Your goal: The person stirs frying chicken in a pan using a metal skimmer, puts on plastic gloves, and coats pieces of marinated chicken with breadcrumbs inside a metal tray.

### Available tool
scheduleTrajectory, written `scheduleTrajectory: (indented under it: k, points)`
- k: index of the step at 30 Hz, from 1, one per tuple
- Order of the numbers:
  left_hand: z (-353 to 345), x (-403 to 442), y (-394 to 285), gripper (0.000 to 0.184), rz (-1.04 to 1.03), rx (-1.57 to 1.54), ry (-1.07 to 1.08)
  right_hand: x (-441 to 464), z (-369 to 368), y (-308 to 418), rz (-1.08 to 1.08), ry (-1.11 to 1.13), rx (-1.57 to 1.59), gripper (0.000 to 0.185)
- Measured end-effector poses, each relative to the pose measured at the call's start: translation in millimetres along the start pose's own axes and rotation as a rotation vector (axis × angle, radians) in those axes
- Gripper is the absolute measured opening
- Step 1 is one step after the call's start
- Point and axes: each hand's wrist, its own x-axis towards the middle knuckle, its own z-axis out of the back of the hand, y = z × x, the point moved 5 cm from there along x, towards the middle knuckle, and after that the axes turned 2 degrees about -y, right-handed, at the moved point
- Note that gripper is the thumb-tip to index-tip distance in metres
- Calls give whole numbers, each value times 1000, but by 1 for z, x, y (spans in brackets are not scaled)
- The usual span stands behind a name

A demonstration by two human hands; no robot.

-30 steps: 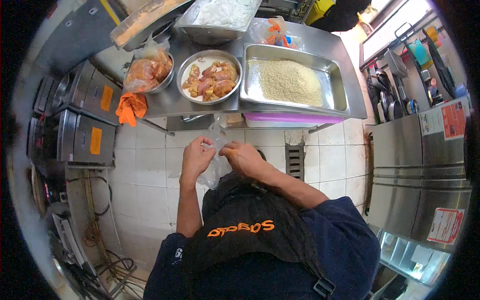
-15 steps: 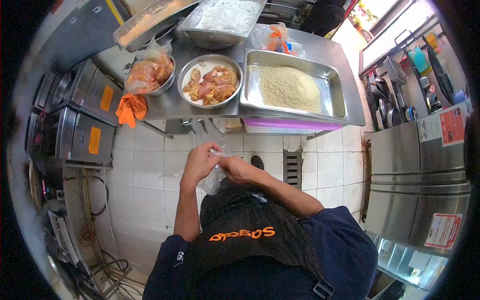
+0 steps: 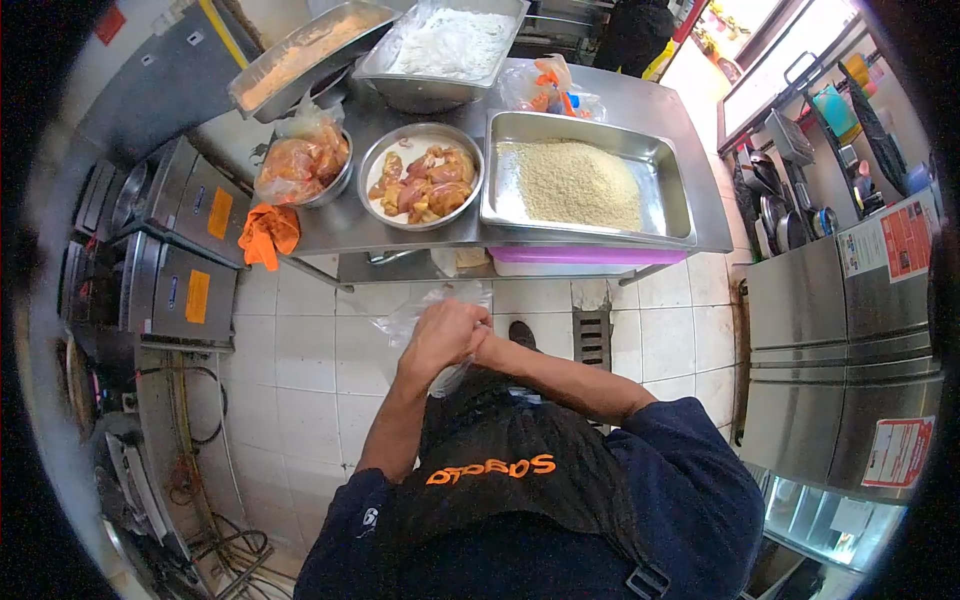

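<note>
My left hand (image 3: 443, 335) is closed with its fingers curled round a crumpled piece of thin clear plastic (image 3: 395, 327). Pressed against it from the right, my right hand (image 3: 491, 350) is also closed on the plastic, its fingertips partly hidden. The plastic spreads out ahead of and below both hands; whether it is a bag or a glove I cannot tell. Ahead on a steel table (image 3: 390, 236) stands a round pan of raw chicken pieces (image 3: 430, 188). Beside it is a deep steel tray (image 3: 655, 213) with pale crumbs (image 3: 575, 185).
At the table's left sit a bowl with bagged chicken (image 3: 303, 165) and an orange cloth (image 3: 270, 235). Behind are a tray of white flour (image 3: 450, 45), a tray of orange powder (image 3: 310, 55) and a plastic bag (image 3: 550, 85). Steel fryers (image 3: 185, 290) stand left, a steel fridge (image 3: 800, 310) right.
Both hands have shifted slightly right and come closer together. The plastic has bunched up and no longer hangs as far forward. The view has tilted a little.
</note>
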Motion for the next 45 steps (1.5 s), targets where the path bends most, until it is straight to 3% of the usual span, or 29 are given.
scheduleTrajectory:
  k: [7,13,15,17,19,21,23,24,25,27,28,29,31,32,33,35,36,37,39,40,41,42,43,45]
  points:
    - [-15,-4,-1,17,-77,55,9,0,12,31,-211,-145,356,54]
    - [7,-39,-13,24,49,-231,-58,-6,36,54,-436,-236,587,61]
    - [6,-53,-4,34,246,-146,82,36,31,65,-502,-261,660,64]
    - [-2,-52,8,43,288,-191,-25,40,31,48,-530,-258,708,65]
    - [5,-49,14,44,435,-301,-322,43,40,14,-243,-73,285,75]
    - [2,-44,21,41,363,-313,-405,41,34,5,-130,-220,299,76]
    - [9,-40,17,31,108,-256,-531,50,21,-9,-424,-80,798,77]
    - [6,-40,16,31,88,-252,-501,41,24,2,-590,4,865,74]
    - [4,-41,17,25,118,-269,-518,37,23,27,-581,-33,879,74]
    - [1,-40,13,20,120,-291,-511,45,25,62,-341,-181,680,75]
    - [1,-41,11,16,82,-326,-471,54,31,20,-139,-173,490,72]
    - [0,-43,8,12,51,-361,-431,56,36,34,-136,-202,490,72]
    - [-5,-39,1,11,0,-337,-358,52,41,47,-368,-301,834,74]
    - [-6,-38,-5,11,-31,-357,-333,54,41,36,7,-198,434,79]
    - [-8,-38,-10,12,-57,-379,-312,44,42,6,-11,-208,434,79]
    - [-6,-35,-12,13,-79,-423,-327,42,52,13,-213,-456,849,83]
    - [-6,-33,-12,13,-75,-448,-261,44,59,24,-329,-538,867,83]
    - [-7,-33,-11,13,-66,-473,-197,48,66,23,-343,-519,869,83]
    - [-10,-34,-1,14,-31,-534,-183,53,73,25,-168,-382,1333,62]
    - [-8,-33,6,16,36,-598,-140,53,77,32,-183,-371,1340,62]
    - [-7,-30,14,18,101,-664,-98,49,90,42,-249,-530,953,54]
    - [-2,-27,26,21,37,-730,-247,44,103,47,-303,-663,556,46]
    - [3,-26,41,25,-26,-791,-397,43,112,46,-194,-730,571,34]
    - [21,-28,66,32,112,-995,-531,36,114,69,-113,-677,547,34]
